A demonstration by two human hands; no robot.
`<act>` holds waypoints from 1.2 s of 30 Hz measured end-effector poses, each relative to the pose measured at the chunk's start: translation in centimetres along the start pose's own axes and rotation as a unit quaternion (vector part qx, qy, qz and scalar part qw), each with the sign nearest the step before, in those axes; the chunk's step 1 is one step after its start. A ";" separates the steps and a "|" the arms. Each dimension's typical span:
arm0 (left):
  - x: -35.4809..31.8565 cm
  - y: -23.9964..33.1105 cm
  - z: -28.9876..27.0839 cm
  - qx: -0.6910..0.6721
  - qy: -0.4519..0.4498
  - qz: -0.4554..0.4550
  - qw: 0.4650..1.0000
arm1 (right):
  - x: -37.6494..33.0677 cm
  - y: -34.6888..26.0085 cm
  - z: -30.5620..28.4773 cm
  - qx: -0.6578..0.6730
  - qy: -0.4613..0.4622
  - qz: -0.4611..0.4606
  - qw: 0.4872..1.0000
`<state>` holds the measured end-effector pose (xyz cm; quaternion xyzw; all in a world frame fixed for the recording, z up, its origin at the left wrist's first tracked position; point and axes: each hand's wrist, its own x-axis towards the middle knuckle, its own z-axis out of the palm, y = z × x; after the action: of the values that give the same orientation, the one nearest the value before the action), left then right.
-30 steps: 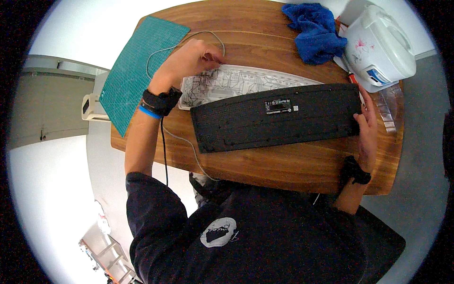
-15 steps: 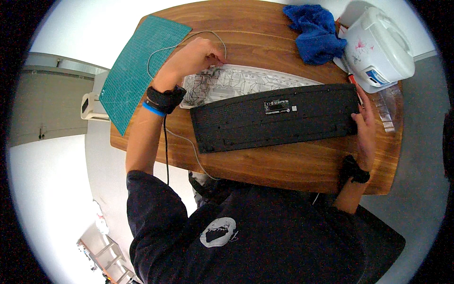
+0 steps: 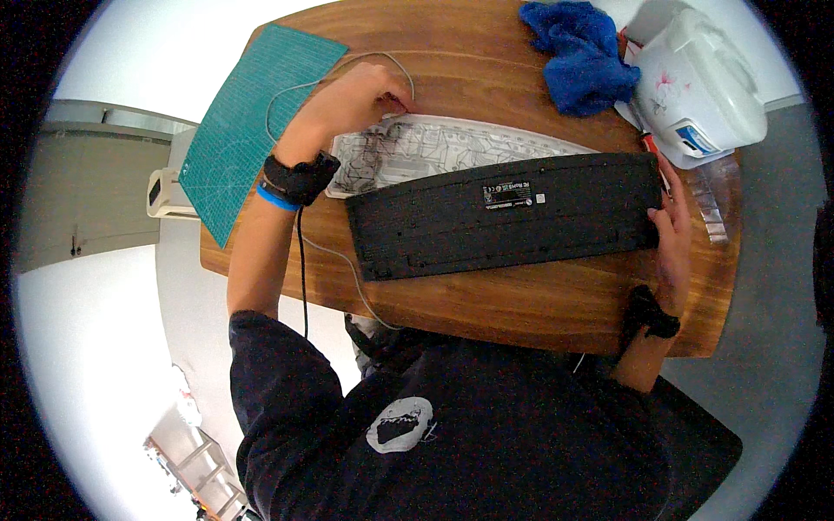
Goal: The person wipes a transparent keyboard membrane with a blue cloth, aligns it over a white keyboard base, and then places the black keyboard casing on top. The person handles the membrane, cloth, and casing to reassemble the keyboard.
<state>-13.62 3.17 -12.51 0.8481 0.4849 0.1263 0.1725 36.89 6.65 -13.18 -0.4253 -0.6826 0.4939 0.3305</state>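
Observation:
A black keyboard bottom cover (image 3: 434, 227), its pale label facing up, lies tilted over the near side of an opened keyboard. Behind it shows the keyboard's pale inside (image 3: 460, 143), with dark circuit traces. My right hand (image 3: 671, 217) grips the cover's right end, thumb on top. A red-handled tool (image 3: 650, 142), perhaps a screwdriver, sticks out by the fingers of that hand; whether they hold it is unclear. My left hand (image 3: 369, 94) is closed at the keyboard's far left edge, beside the grey cable (image 3: 408, 74). What its fingertips pinch is hidden.
A green cutting mat (image 3: 256, 117) covers the table's left end. At the far right are a crumpled blue cloth (image 3: 586, 65) and a white lidded appliance (image 3: 704, 95). Clear plastic packaging (image 3: 712, 204) lies by the right edge. A black cord (image 3: 302, 278) hangs from my left wrist.
Both hands keep nearly the same places. The whole view has shifted slightly, and the cover stays in my right hand.

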 end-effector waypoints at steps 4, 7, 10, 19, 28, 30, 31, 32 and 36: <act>0.0 0.4 -0.1 -0.016 -0.005 -0.024 1.000 | -0.2 0.0 0.7 0.066 0.020 0.000 0.998; 0.0 1.1 -0.6 0.001 -0.035 -0.085 0.996 | -0.2 0.4 0.4 0.070 0.016 0.010 0.997; 0.0 1.0 -0.7 -0.033 -0.034 -0.070 0.996 | -0.2 0.3 0.5 0.067 0.023 0.003 0.997; 1.3 -1.8 -0.8 -0.071 -0.048 0.019 0.996 | -0.3 0.0 0.9 0.081 0.024 -0.005 0.996; 0.9 0.0 -1.0 -0.088 -0.049 -0.012 0.995 | -0.2 -0.5 0.5 0.069 -0.001 -0.002 0.998; 0.1 1.2 -0.5 0.011 0.020 -0.017 1.000 | -0.3 -0.5 0.4 0.076 -0.005 -0.005 0.997; -0.5 1.9 -0.2 0.060 0.055 -0.021 0.996 | -0.3 -0.2 0.4 0.064 0.003 -0.005 0.998; -1.0 3.2 -0.3 0.069 0.052 -0.019 0.996 | -0.2 0.2 0.2 0.051 0.011 -0.004 0.999; -2.7 7.7 0.3 0.065 0.057 0.019 0.996 | -0.7 -1.6 0.7 0.052 0.026 -0.008 0.998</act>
<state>-8.86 -2.86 -9.74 0.8578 0.4853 0.1459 0.0864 36.17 5.47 -11.86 -0.4147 -0.6505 0.5147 0.3741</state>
